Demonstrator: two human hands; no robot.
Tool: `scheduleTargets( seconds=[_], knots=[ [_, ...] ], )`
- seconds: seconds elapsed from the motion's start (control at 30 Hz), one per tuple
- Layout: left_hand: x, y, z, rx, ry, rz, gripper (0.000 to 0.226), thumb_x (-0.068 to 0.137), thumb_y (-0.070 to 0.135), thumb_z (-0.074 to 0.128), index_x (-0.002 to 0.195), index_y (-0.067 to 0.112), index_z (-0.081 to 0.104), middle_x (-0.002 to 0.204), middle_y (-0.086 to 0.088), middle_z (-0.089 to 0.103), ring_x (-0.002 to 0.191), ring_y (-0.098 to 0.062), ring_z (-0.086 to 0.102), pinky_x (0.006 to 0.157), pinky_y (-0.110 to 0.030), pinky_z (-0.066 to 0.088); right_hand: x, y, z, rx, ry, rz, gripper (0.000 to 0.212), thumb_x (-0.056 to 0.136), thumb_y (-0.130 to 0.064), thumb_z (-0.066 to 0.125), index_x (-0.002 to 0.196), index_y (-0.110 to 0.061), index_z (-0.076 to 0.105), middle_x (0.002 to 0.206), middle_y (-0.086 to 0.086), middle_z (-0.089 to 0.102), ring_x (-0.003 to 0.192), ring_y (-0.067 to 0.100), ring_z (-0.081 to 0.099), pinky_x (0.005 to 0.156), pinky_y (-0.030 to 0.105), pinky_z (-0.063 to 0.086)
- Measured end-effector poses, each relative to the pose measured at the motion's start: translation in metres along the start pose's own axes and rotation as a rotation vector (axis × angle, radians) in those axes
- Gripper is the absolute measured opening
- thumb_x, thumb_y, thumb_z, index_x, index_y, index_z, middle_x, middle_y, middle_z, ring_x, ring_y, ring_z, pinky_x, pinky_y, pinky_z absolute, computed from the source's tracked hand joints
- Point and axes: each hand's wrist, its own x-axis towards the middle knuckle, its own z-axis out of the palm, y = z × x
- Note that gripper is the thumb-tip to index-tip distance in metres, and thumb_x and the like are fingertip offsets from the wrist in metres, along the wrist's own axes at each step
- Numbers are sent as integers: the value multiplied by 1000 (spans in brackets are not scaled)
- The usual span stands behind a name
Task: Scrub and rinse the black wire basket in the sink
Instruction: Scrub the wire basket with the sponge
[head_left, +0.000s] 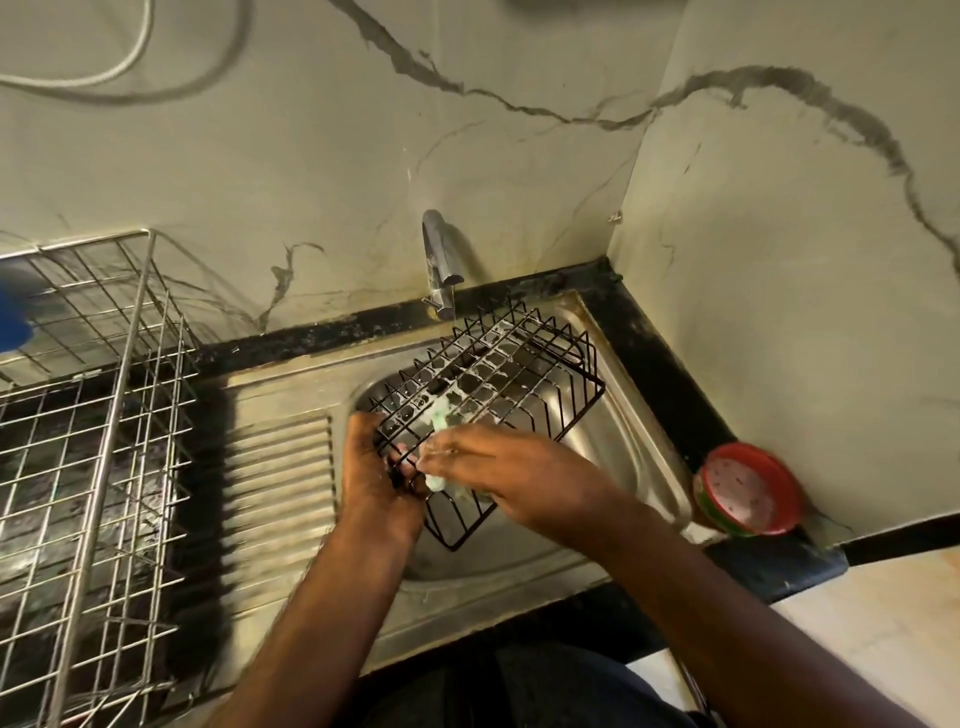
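Nearest the camera, two bare forearms reach in from the bottom edge and meet over the stainless steel sink, hands close together at the basket's near end. The left hand curls its fingers through the wires of the near corner and steadies it. The right hand clamps a pale green soapy scrub pad against the grid, palm down, wrist angled in from the right.

The black wire basket sits tilted across the bowl, its far end raised toward the tap, white suds clinging to the mesh (so scrubbing is the step in hand, by my reading). The far cells and side wires likely need the pad next, then a rinse.

Beyond, the chrome tap stands at the marbled wall; whether water runs I cannot tell.
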Motion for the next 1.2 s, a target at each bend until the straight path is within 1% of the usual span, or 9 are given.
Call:
scheduleTargets(
  seconds=[0.13, 0.3, 0.43, 0.5, 0.6, 0.7, 0.8, 1.0, 1.2],
  knots=[
    [-3, 2, 0, 50, -4, 26, 15, 87, 34, 63, 77, 25, 57, 56, 8, 50, 38, -5, 39, 35, -12, 31, 3, 23, -17, 15, 130, 109, 56, 90, 5, 47, 140, -19, 51, 139, 3, 56, 120, 14, 56, 104, 22, 43],
    [-4, 3, -4, 74, -28, 26, 18, 82, 33, 66, 73, 27, 52, 52, 10, 43, 39, -6, 36, 36, -16, 30, -1, 70, -45, -55, 339, 512, 54, 99, -11, 53, 145, -36, 42, 138, 6, 54, 111, 8, 52, 101, 31, 46],
    [-4, 3, -6, 105, -145, 156, 19, 75, 31, 69, 81, 21, 54, 63, 7, 44, 45, -7, 37, 35, -21, 33, -1, 82, -61, -6, 616, 441, 33, 95, -5, 60, 125, -18, 65, 129, 3, 63, 115, 13, 60, 97, 37, 54],
    [-7, 3, -6, 183, -207, 289, 38, 69, 30, 73, 97, 16, 51, 72, 3, 46, 49, -10, 42, 36, -24, 36, 3, 80, -65, 38, 731, 419, 28, 91, -8, 67, 118, -14, 65, 131, 3, 57, 116, 13, 59, 96, 32, 54],
    [-20, -1, 1, 362, -252, 526, 32, 74, 19, 73, 97, 24, 51, 76, 0, 54, 53, -14, 49, 36, -27, 40, 14, 64, -67, 102, 845, 461, 29, 86, -20, 74, 111, -17, 59, 120, 2, 57, 101, 8, 62, 84, 23, 57],
    [-36, -9, 10, 504, -305, 720, 41, 77, -1, 73, 95, 27, 51, 72, 8, 61, 54, -9, 54, 44, -27, 46, 25, 37, -55, 196, 659, 383, 24, 87, -12, 71, 109, -17, 65, 113, -4, 65, 96, -1, 62, 83, 15, 55],
    [-42, -13, 9, 640, -333, 851, 46, 62, 18, 73, 100, 22, 48, 69, 9, 58, 52, -11, 52, 47, -30, 46, 30, 14, -35, 111, 449, 146, 32, 89, -1, 62, 116, -16, 70, 118, 1, 67, 108, 6, 61, 94, 14, 48],
    [-45, -7, 5, 760, -347, 1073, 51, 57, 29, 72, 97, 16, 43, 60, 15, 54, 47, -5, 44, 42, -31, 40, 28, 10, -43, 168, 363, -2, 37, 87, 2, 60, 115, -18, 72, 118, -1, 65, 113, 8, 60, 95, 17, 49],
    [-41, 1, -4, 660, -438, 1126, 52, 60, 19, 76, 100, 27, 44, 72, -2, 59, 50, -11, 55, 44, -26, 44, 8, 70, -52, 174, 462, 302, 36, 89, 5, 62, 112, -20, 72, 120, -6, 67, 112, 5, 61, 99, 18, 48]
  ],
)
